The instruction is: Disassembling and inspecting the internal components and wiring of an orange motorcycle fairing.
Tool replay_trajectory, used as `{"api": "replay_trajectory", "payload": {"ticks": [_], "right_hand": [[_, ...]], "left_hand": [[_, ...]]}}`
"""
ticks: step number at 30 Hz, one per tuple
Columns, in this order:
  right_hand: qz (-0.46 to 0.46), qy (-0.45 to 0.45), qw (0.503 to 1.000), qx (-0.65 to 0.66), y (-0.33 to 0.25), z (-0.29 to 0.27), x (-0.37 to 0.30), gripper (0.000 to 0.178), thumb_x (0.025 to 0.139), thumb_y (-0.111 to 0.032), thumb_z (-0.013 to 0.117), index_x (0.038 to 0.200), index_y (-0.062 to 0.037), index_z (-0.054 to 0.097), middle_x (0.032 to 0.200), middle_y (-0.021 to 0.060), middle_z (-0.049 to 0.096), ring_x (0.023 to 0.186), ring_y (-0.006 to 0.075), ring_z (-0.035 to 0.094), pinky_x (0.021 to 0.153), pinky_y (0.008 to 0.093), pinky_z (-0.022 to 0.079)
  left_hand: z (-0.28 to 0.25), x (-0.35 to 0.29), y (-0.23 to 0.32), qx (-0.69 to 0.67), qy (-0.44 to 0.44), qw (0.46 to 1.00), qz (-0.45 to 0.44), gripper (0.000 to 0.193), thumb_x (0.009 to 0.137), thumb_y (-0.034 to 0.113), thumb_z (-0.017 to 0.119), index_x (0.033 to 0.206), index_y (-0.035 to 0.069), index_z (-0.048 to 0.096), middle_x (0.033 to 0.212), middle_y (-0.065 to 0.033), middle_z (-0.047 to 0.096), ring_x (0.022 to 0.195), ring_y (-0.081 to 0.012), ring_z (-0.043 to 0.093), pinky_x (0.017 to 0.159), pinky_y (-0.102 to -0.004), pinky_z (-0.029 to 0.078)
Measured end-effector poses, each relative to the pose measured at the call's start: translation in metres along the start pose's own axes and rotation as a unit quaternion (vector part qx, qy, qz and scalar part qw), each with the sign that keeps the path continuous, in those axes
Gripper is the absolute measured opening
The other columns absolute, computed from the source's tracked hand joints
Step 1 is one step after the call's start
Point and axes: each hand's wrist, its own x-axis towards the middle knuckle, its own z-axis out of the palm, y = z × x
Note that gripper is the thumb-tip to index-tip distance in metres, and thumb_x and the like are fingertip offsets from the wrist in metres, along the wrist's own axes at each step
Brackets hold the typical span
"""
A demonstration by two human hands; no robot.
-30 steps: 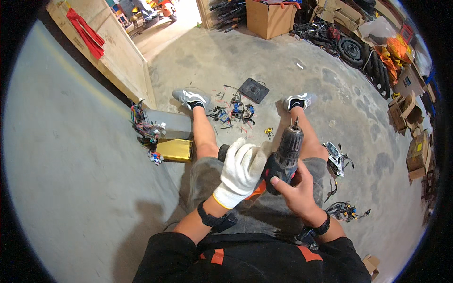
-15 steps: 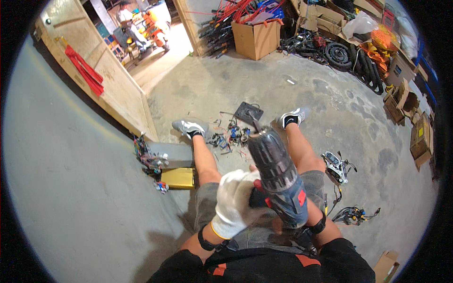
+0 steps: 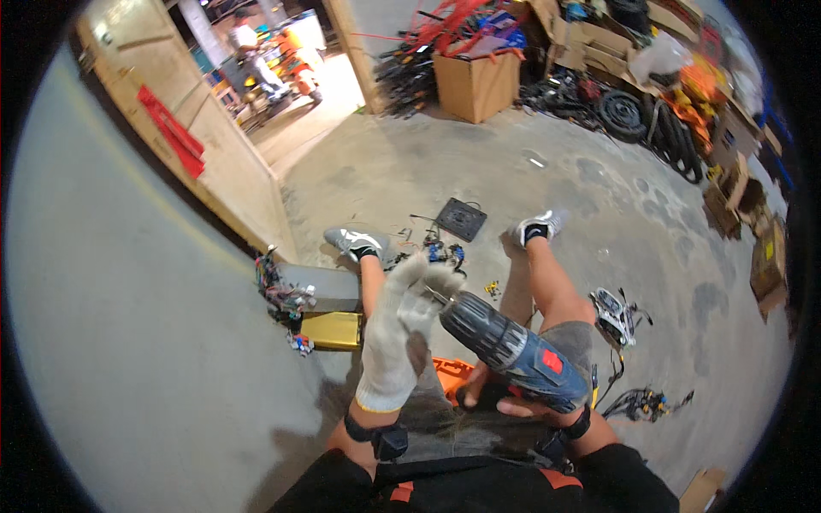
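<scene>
A blue and black cordless drill [image 3: 517,359] lies slanted above my lap, its chuck toward the upper left. Bare fingers of my right hand [image 3: 505,400] are wrapped round its grip, which is mostly hidden under the body. My left hand [image 3: 398,321], in a white knit glove, is raised at the chuck end with its fingers curled round a thin metal bit [image 3: 437,296]. Part of an orange piece [image 3: 453,374] shows on my lap below the drill.
Between my feet lie a black square plate [image 3: 461,220] and small cable parts [image 3: 445,251]. A gold box [image 3: 332,330] and a grey box [image 3: 321,287] with wires sit left. Silver housing [image 3: 614,316] and a cable bundle [image 3: 640,404] lie right. A door [image 3: 184,120] stands ajar.
The drill has swung from pointing away to pointing up-left and sits lower. My left hand has moved from the drill's side to its bit. The orange piece has come into view.
</scene>
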Motion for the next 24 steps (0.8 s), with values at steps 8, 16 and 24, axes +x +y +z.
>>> {"api": "replay_trajectory", "payload": {"ticks": [8, 16, 24], "right_hand": [[0.08, -0.046, 0.995, 0.044, 0.01, 0.013, -0.007, 0.041, 0.09, -0.022, 0.06, 0.125, 0.0, 0.052, 0.099, 0.0092, 0.064, 0.09, 0.02, 0.063, 0.088, 0.0361, 0.049], [0.156, 0.079, 0.977, 0.121, 0.057, 0.03, -0.032, 0.04, 0.094, -0.024, 0.063, 0.127, -0.0017, 0.054, 0.119, 0.0148, 0.062, 0.103, 0.0248, 0.063, 0.088, 0.0376, 0.052], [-0.224, 0.008, 0.943, -0.244, 0.066, 0.013, 0.006, 0.039, 0.083, -0.011, 0.064, 0.117, 0.0074, 0.055, 0.1, 0.0201, 0.065, 0.084, 0.0371, 0.066, 0.077, 0.0431, 0.053]], "left_hand": [[0.036, 0.0, 0.008, -0.143, -0.057, 0.987, -0.037, 0.057, 0.103, 0.05, 0.035, 0.126, 0.001, 0.053, 0.101, -0.0178, 0.065, 0.099, -0.0305, 0.063, 0.096, -0.0491, 0.049], [0.05, -0.011, 0.011, -0.228, -0.024, 0.973, -0.015, 0.044, 0.104, 0.05, 0.026, 0.088, 0.016, 0.049, 0.06, 0.0014, 0.043, 0.047, -0.0153, 0.039, 0.05, -0.0368, 0.038], [0.025, -0.024, 0.012, -0.335, -0.097, 0.937, 0.006, 0.049, 0.103, 0.049, 0.033, 0.078, 0.009, 0.045, 0.065, -0.0095, 0.052, 0.058, -0.0289, 0.053, 0.053, -0.0445, 0.046]]}}
